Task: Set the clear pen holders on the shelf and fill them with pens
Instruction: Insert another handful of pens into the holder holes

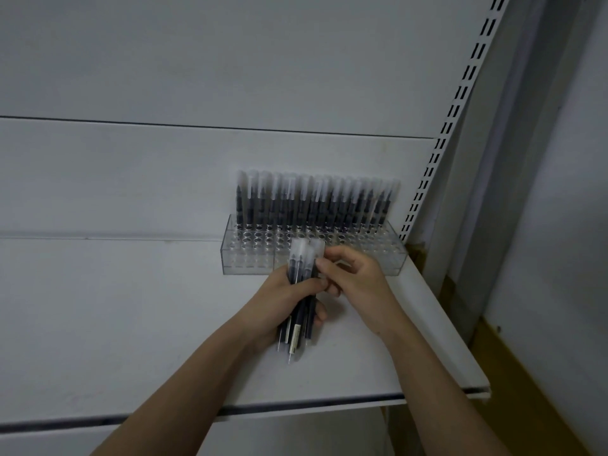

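So from my head cam: my left hand [289, 299] has its grip wrapped around a bundle of pens [301, 292], dark barrels with frosted caps pointing up toward the holder. My right hand [353, 278] is right next to it, thumb and fingertips pinching one pen near the top of the bundle, just under its cap.

The clear pen holder [256, 255] sits on the white shelf [131, 324], pushed back against the rear panel, near the slotted upright [460, 100] on the right. Its back row is filled with a row of standing pens [316, 200], caps up. The rows of holes in front look open, at least where my hands aren't covering them.
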Tool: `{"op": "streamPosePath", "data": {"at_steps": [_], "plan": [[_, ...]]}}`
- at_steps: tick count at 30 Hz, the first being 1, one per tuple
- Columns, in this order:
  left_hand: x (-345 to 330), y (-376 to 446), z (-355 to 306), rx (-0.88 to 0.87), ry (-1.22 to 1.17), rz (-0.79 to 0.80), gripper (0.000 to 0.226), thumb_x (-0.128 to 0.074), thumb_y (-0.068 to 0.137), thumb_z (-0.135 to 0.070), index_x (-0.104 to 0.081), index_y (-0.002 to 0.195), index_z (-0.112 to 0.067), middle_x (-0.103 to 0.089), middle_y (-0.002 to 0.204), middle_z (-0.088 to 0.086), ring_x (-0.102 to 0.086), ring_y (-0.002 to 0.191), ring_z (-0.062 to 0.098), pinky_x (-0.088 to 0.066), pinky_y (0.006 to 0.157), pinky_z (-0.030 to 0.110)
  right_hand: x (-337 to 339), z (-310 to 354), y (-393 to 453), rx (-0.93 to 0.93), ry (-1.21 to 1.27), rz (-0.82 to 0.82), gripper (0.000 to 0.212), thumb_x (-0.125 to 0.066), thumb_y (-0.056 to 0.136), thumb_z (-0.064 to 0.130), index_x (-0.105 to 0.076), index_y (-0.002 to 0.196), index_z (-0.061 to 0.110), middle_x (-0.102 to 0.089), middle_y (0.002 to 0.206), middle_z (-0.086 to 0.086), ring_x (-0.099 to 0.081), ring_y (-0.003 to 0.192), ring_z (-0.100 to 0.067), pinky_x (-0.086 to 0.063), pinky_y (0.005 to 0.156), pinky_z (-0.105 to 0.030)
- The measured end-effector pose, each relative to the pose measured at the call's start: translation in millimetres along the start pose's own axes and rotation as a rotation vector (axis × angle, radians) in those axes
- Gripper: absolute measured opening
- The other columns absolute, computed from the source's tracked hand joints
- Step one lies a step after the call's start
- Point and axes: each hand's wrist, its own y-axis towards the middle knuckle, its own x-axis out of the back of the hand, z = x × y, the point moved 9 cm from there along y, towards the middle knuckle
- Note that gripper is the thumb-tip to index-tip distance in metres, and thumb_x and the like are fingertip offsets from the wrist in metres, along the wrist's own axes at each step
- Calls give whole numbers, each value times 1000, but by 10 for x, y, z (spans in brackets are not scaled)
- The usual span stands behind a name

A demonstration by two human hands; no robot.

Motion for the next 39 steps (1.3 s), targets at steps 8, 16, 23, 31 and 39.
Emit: {"op": "streamPosePath", "data": {"at_steps": [8, 16, 23, 31, 39], "plan": [[42, 55, 65, 21, -57, -35, 20, -57, 98, -8, -64, 116, -2, -72, 103, 19, -66, 62, 25, -57, 56, 30, 159, -2, 40, 28, 14, -110, 7, -67, 92, 15, -74, 93, 17, -73, 79, -6, -67, 72, -16, -56, 70, -32], [65, 60, 95, 43, -109, -44, 28, -55, 99, -5, -53, 125, 6, -73, 100, 19, -70, 67, 30, -61, 64, 34, 388, 10, 32, 62, 226, -308, 5, -61, 96, 9, -64, 95, 6, -72, 83, -12, -67, 68, -22, -55, 62, -32], [40, 56, 68, 48, -142, -38, 15, -55, 98, -4, -51, 112, -3, -73, 102, 19, -71, 65, 30, -61, 62, 34, 772, 283, 167, 143, 270, -497, 6, -60, 97, 8, -54, 98, 7, -74, 83, -10, -70, 69, -21, -56, 60, -29], [46, 50, 68, 47, -147, -39, 15, -55, 98, -3, -50, 112, -3, -74, 99, 18, -71, 64, 30, -61, 61, 35, 1087, 829, 514, 327, -242, -609, 25, -70, 90, 16, -49, 84, 28, -65, 89, -1, -67, 77, -14, -59, 67, -33], [48, 40, 65, 43, -150, -40, 11, -54, 99, -3, -51, 109, -4, -73, 96, 17, -70, 63, 31, -59, 58, 33, 906, 810, 683, 365, -504, -510, 19, -70, 90, 15, -51, 90, 16, -61, 82, -2, -59, 72, -11, -50, 64, -22]]}}
